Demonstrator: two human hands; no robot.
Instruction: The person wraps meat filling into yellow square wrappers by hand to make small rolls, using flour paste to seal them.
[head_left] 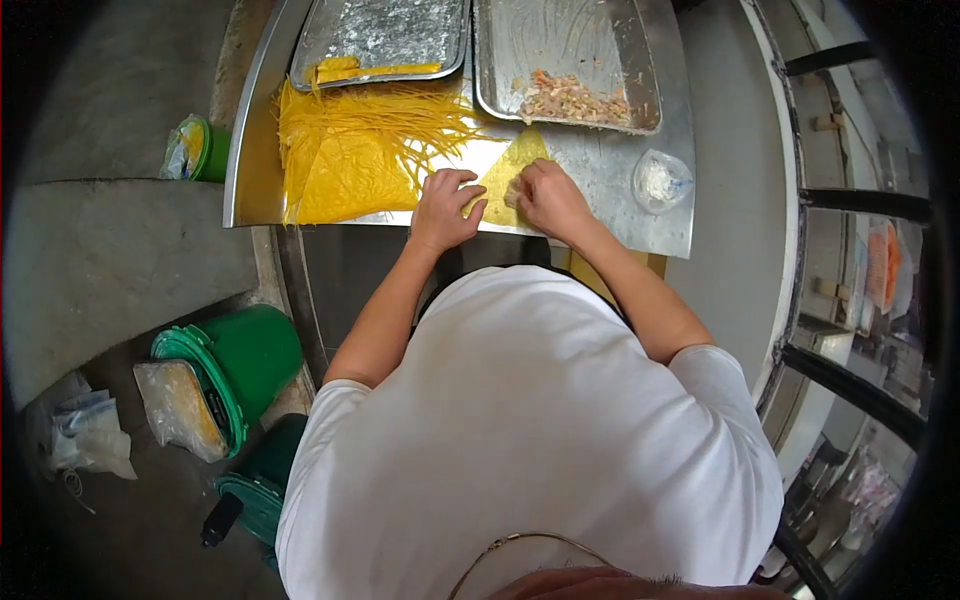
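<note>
A thin yellow wrapper sheet [522, 150] lies on the metal table, one pointed corner toward the trays. Over its right part my right hand [552, 200] is closed, fingertips pinched together beside a small pale lump [512, 193]; what the fingers hold is hidden. My left hand [450, 208] is at the sheet's left edge, fingers curved and apart with nothing visible in them. To its left sits a stack of yellow wrapper sheets [355, 175] with shredded strips along the far side. Chopped pinkish filling [570, 98] is heaped in the near end of the right-hand tray [655, 100].
A floury tray [375, 30] stands at the back left, rolled yellow pieces [375, 72] on its near rim. A bowl of white powder [660, 183] rests at the right. Green buckets [250, 350] stand on the floor at left; black bars [865, 205] run along the right.
</note>
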